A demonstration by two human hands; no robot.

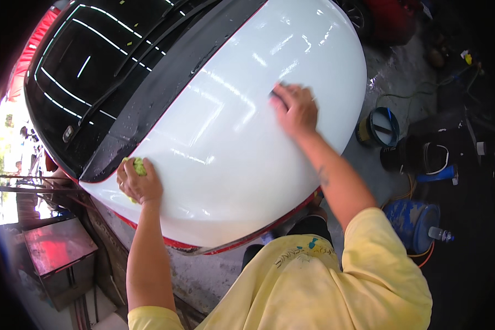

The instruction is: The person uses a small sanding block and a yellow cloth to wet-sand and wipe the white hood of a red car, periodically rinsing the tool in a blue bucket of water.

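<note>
In the head view, the left hand (139, 184) is gripping a yellow-green wad (140, 166) near the white hood's (220, 148) left corner; it is looking soft, light, best bunched under the palm. Inside the right edge, the right hand (300, 110) is clasping a dark pad (279, 99), probably stiffer, suiting a grip by its sides.

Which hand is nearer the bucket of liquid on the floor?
Right. The right hand, holding a dark pad on the white hood, is left of the bucket; the left hand, with a green cloth near the hood's left corner, is much farther away.
</note>
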